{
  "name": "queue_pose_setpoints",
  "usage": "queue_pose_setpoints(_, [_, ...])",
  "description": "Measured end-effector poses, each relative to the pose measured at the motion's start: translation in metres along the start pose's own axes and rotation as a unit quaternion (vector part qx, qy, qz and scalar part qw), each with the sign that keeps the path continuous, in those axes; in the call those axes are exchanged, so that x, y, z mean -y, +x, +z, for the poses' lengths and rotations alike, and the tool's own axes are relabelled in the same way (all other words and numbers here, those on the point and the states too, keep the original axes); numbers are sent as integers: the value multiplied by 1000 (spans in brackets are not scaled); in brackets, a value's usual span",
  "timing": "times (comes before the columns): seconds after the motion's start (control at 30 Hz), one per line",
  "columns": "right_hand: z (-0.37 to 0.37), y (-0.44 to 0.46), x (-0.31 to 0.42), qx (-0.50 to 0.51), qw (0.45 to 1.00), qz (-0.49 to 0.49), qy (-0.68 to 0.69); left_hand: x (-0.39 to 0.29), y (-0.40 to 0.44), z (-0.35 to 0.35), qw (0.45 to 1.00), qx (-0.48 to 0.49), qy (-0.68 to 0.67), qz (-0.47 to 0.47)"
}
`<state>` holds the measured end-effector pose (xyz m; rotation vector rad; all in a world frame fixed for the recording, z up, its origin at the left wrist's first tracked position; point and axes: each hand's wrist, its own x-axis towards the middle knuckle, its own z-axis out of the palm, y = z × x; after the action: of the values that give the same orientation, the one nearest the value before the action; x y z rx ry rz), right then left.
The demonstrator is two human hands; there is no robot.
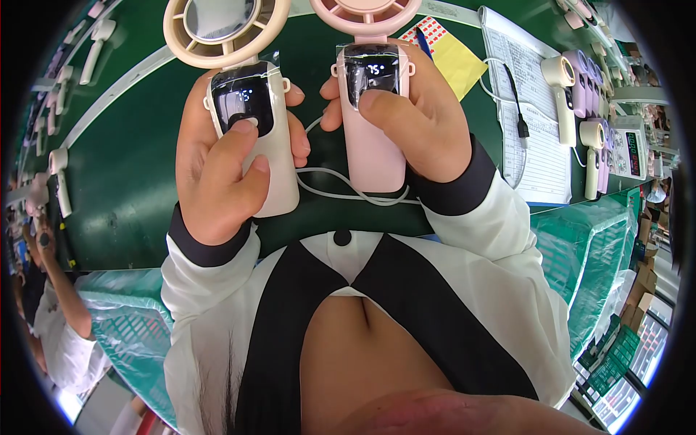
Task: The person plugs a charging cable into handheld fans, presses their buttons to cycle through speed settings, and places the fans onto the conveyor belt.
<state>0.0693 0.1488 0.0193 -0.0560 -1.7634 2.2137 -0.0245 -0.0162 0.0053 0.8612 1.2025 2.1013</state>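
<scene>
My left hand (217,163) is wrapped around a cream handheld fan (279,177), its thumb pressing near the button below the dark display. In my right hand (428,123) is a pink handheld fan (373,148), with the thumb on the lower part of its display. Both displays are lit and appear to read 75. The two fans stand side by side, round heads pointing away from me and partly cut off at the top edge. A thin white cable (348,190) runs behind and below the pink fan.
On the green table (123,181), a yellow sheet with red stickers (453,61) and a blue pen lie beside printed papers (533,116) carrying a black-tipped cable (522,123). More fans (565,109) and a digital meter (629,152) stand right. Green baskets (130,319) flank me; another person (61,326) works left.
</scene>
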Motion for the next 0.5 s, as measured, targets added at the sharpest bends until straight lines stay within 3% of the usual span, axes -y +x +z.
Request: queue_pose_setpoints(0.5, [0,1,-1,0,1000,-6,-2,-1,0,0,1000,-10,-18,7])
